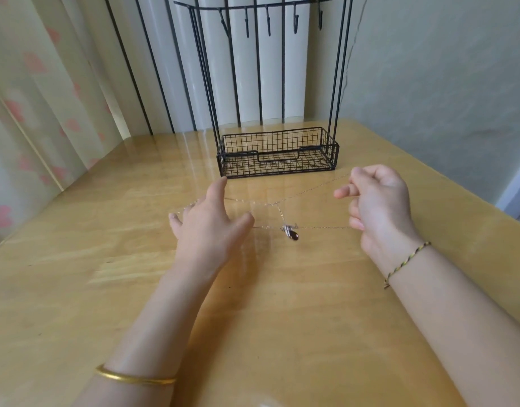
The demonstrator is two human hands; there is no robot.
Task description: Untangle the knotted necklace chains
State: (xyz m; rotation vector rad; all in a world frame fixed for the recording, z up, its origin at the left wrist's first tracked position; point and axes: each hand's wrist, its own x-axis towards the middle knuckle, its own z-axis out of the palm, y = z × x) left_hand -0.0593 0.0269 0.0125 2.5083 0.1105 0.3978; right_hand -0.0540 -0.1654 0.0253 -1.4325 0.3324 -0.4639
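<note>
Tautly, necklace chains stretch between left hand, fingers spread wide, and right hand, fingers pinching them.

One camera sits on the person's head. It looks forward and down over the wooden table, from the near edge to the far edge, where a black wire rack stands. The left hand and right hand are close below it.

- Table: pale wood under a glossy, reflective finish.
- Necklace chains: fine silvery metal; pendant dark red, polished.
- Wire rack: matt black metal.
- My bangle: smooth, shiny gold metal; my bracelet: braided cord.
</note>
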